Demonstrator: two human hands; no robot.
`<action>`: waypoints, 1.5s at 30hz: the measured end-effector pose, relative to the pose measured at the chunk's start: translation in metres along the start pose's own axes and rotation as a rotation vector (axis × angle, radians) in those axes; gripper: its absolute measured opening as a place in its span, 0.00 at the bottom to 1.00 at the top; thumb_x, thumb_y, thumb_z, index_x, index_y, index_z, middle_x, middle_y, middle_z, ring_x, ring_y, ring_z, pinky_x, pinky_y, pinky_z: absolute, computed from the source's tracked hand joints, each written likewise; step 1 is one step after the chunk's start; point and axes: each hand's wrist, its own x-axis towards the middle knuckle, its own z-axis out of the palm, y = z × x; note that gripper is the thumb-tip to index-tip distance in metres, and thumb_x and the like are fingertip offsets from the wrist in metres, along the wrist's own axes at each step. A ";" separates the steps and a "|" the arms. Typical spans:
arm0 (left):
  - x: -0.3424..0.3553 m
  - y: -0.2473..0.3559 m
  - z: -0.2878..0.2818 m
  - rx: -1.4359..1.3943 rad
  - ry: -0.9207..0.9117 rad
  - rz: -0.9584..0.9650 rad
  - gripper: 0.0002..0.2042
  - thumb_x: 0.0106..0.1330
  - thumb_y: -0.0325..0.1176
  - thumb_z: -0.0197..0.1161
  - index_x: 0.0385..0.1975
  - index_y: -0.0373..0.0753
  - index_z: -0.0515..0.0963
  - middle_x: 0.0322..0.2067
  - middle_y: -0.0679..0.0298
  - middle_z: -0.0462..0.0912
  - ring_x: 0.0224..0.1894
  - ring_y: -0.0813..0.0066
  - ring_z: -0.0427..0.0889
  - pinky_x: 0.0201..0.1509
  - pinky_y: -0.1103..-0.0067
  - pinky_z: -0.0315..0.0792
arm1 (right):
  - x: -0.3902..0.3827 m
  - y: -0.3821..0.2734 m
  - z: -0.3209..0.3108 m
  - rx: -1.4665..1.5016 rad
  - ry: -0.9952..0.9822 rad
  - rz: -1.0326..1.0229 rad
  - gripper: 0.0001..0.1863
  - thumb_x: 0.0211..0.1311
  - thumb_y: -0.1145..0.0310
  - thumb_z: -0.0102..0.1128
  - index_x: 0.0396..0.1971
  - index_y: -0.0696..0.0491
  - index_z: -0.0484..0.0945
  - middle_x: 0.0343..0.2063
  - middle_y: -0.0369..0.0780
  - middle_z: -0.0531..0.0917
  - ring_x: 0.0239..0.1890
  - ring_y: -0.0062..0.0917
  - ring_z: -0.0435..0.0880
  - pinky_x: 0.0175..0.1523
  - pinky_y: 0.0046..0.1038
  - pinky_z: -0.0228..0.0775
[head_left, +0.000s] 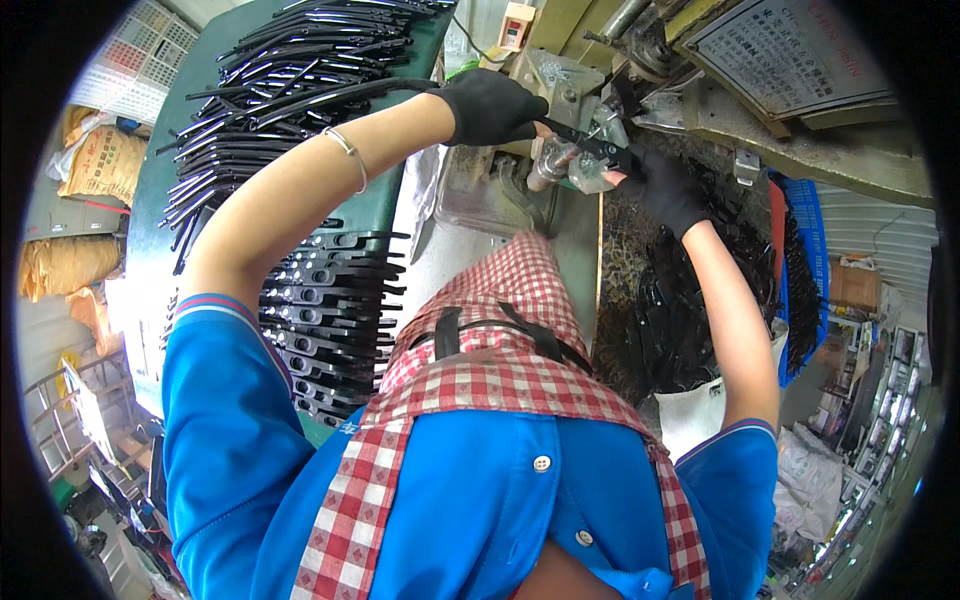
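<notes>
Tan bulging sacks (100,165): stacked on the shelving at the far left, just below a white plastic crate (140,50) with open grid walls.
Broad green table (190,80): on the person's left, its near part washed pale by glare.
Glossy slender black bars (300,75): a dense pile across the table's far part, lying mostly crosswise and overlapping.
Flat black pieces with round holes (320,320): laid in a close row on the nearer part of the table, partly hidden by the left arm.
Thin silver bangle (350,150): around the bare left forearm, which reaches over the table.
Left hand in a black glove (492,105): fingers bent and closed on the left end of the held piece, a bare fingertip showing.
Red-and-white checked cloth apron (490,375): worn over a blue buttoned shirt (470,490), with dark straps at the waist.
Upright metal rod (548,165): part of the machine, just beside the held piece, with clear plastic guards around it.
Narrow black held piece (590,145): spans the gap between both hands, slanting down to the right, in front of the machine.
Right hand in a black glove (662,188): fingers gripping the piece's right end, a fingertip bare.
Tangled heap of black parts (685,320): beneath and beside the right forearm.
Blue plastic crate (805,230): beyond the heap, holding more dark parts.
Brown cardboard box (853,288): farther right, near the ribbed wall.
</notes>
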 end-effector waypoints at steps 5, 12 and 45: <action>-0.016 -0.002 -0.001 -0.023 -0.006 -0.096 0.11 0.62 0.43 0.60 0.41 0.46 0.76 0.29 0.58 0.82 0.31 0.56 0.83 0.35 0.66 0.75 | -0.025 -0.048 -0.006 -0.153 0.550 -0.363 0.20 0.45 0.64 0.70 0.40 0.50 0.76 0.37 0.41 0.77 0.42 0.41 0.75 0.48 0.37 0.66; -0.026 -0.004 -0.002 -0.041 0.011 -0.132 0.13 0.62 0.44 0.60 0.41 0.47 0.77 0.29 0.58 0.82 0.31 0.58 0.82 0.33 0.66 0.74 | -0.056 -0.064 0.039 0.279 0.256 -0.442 0.08 0.50 0.77 0.63 0.32 0.54 0.78 0.27 0.40 0.78 0.28 0.30 0.78 0.34 0.27 0.69; -0.355 -0.019 0.090 -0.285 0.041 -0.911 0.14 0.65 0.40 0.52 0.43 0.42 0.80 0.40 0.55 0.79 0.44 0.53 0.77 0.47 0.67 0.70 | 0.066 0.051 0.134 0.102 0.115 0.192 0.18 0.55 0.54 0.59 0.37 0.53 0.82 0.34 0.51 0.82 0.41 0.45 0.81 0.43 0.41 0.72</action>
